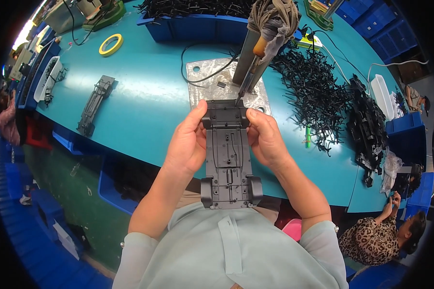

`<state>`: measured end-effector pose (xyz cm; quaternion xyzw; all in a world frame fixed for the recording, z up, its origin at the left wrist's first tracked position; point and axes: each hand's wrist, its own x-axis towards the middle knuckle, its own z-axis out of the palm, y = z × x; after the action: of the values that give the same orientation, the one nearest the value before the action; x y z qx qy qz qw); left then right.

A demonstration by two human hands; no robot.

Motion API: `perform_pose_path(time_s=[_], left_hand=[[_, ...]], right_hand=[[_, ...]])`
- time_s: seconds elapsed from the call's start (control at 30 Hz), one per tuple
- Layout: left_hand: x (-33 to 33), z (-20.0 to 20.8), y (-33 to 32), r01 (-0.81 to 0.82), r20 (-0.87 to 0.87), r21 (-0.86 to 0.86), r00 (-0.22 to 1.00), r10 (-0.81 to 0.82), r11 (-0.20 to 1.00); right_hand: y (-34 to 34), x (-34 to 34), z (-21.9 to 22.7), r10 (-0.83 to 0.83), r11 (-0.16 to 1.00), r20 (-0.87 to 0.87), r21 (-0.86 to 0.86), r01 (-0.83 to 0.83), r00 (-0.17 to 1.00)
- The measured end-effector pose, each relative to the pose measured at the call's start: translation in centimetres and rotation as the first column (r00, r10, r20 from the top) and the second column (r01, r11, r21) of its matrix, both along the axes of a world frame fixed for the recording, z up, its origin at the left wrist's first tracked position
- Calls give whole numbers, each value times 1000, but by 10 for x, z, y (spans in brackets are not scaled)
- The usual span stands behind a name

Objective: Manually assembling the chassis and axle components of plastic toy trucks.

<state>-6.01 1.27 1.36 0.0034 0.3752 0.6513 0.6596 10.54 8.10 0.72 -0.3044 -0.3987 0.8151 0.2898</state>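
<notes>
Both my hands hold a black plastic toy car chassis (pixel 229 159) lengthwise in front of me. My left hand (pixel 187 139) grips its left edge near the far end, thumb on top. My right hand (pixel 266 137) grips the right edge opposite, thumb also on top. A soldering iron (pixel 248 74) with an orange handle is fixed to a metal stand (pixel 243 58), its upper part wrapped in cloth. The iron's tip comes down at the far right corner of the chassis; I cannot tell whether it touches. A scuffed metal plate (pixel 205 89) lies beneath the stand.
Another black chassis part (pixel 96 103) lies on the left, below yellow tape (pixel 111 45). A blue bin (pixel 193 30) of black parts stands behind. Loose black pieces (pixel 311 86) and stacked chassis parts (pixel 366 127) cover the right. A co-worker (pixel 378 236) sits at lower right.
</notes>
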Motion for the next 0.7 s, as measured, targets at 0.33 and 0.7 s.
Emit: perform_pose_path(time_s=[0.33,0.7], left_hand=[[-3,4,-32,-62,-328,41,942,72,997],[19,-11,-59,-141,-575,240,777,257,961]], right_hand=[[-22,-10,6,109,984,95,130,-120,990],[-60,-21,18,-34,969,224,246,-23,974]])
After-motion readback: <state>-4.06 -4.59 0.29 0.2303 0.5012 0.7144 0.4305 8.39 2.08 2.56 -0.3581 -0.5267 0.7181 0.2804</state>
